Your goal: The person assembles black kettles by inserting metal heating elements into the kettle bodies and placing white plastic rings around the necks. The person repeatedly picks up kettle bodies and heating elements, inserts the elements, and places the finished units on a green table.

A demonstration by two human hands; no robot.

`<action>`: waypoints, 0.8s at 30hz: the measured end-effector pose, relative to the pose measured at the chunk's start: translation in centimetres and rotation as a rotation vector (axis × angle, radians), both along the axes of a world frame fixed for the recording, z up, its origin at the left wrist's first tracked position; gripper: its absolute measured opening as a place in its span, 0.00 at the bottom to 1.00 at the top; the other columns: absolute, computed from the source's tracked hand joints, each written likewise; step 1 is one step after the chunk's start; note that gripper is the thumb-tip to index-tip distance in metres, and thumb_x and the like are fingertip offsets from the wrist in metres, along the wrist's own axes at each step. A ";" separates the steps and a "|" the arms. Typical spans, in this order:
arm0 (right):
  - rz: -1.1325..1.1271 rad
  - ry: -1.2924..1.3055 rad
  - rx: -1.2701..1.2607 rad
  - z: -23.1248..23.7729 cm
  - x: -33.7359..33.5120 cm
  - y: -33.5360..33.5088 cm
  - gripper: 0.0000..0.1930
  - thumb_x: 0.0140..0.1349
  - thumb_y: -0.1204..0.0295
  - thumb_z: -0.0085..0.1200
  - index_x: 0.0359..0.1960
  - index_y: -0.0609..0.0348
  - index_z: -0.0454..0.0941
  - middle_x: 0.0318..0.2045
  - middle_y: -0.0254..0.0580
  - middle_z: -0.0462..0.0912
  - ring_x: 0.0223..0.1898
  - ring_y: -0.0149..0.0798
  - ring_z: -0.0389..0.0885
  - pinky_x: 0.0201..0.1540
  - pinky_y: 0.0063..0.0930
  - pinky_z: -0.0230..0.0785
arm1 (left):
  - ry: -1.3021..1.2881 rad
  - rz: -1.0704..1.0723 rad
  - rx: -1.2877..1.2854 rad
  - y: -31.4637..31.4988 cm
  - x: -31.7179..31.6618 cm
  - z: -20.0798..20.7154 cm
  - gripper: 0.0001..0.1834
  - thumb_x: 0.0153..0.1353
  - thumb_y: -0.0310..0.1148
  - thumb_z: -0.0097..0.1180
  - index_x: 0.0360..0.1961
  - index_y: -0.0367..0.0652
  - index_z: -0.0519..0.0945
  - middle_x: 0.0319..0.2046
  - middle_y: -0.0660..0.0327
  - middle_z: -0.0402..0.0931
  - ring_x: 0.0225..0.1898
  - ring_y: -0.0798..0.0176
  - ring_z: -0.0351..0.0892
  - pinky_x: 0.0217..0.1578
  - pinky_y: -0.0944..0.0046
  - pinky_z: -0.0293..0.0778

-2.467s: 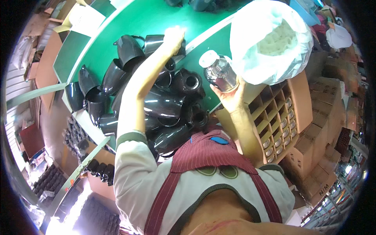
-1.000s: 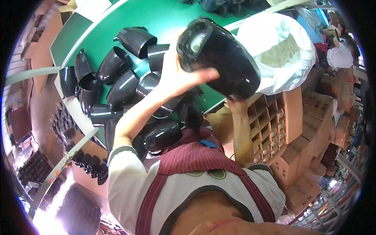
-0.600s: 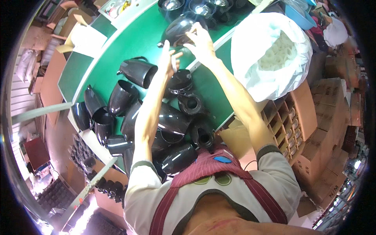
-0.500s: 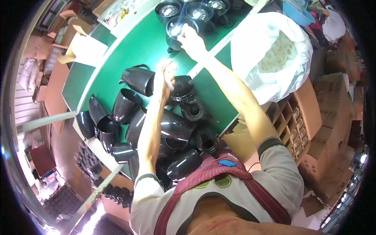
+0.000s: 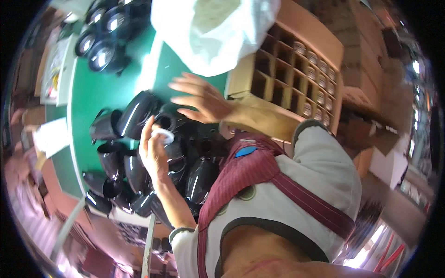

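Observation:
My left hand (image 5: 153,153) is closed on a small white ring (image 5: 164,135), pinched between thumb and fingers above the black pitchers. Its fingers hide part of the ring. My right hand (image 5: 201,99) is open with its fingers apart and nothing in it, over the green table's edge between the pitchers and the white bag. Glossy black pitchers (image 5: 139,113) lie on their sides in a crowded group about my left hand. At the far left, several black round vessels (image 5: 104,56) with shiny insides stand together.
A white plastic bag (image 5: 208,51) with pale pieces inside stands at the far side. Right of it is a divided cardboard box (image 5: 278,76) holding several shiny round items (image 5: 307,109). The green tabletop (image 5: 92,83) runs to a pale rim; a white tray (image 5: 55,81) sits beyond it.
My view has swung to the right. My right hand has left the shiny-bottomed vessel and come back toward the box, fingers spreading. My left hand stays over the pitchers, the white ring now plainer.

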State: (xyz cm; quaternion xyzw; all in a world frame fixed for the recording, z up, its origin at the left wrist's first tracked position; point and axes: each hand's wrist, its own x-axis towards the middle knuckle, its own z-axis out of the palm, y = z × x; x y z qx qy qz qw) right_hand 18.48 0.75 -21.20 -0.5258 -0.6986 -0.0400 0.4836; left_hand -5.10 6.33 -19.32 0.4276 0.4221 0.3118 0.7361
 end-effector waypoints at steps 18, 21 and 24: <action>-0.924 -0.010 -1.130 -16.7 41.8 -36.4 0.25 0.60 0.63 0.61 0.58 0.59 0.74 0.48 0.53 0.80 0.47 0.45 0.80 0.50 0.38 0.76 | 0.585 -0.321 0.430 -11.3 6.5 -0.8 0.16 0.65 0.25 0.58 0.53 0.35 0.80 0.39 0.57 0.84 0.34 0.72 0.81 0.31 0.73 0.75; -0.910 -0.007 -1.109 -13.9 42.7 -34.6 0.27 0.60 0.63 0.62 0.60 0.60 0.72 0.50 0.52 0.79 0.50 0.45 0.79 0.53 0.38 0.74 | 0.610 -0.386 0.258 -12.5 10.0 2.4 0.20 0.67 0.28 0.58 0.59 0.36 0.78 0.36 0.59 0.85 0.35 0.71 0.83 0.36 0.70 0.80; -1.019 0.043 -0.938 -9.4 42.4 -34.6 0.30 0.60 0.64 0.63 0.62 0.61 0.69 0.53 0.50 0.77 0.53 0.44 0.77 0.55 0.39 0.72 | 0.536 -0.404 0.327 -12.8 11.5 2.0 0.21 0.65 0.28 0.61 0.59 0.36 0.77 0.37 0.57 0.86 0.36 0.68 0.85 0.38 0.67 0.81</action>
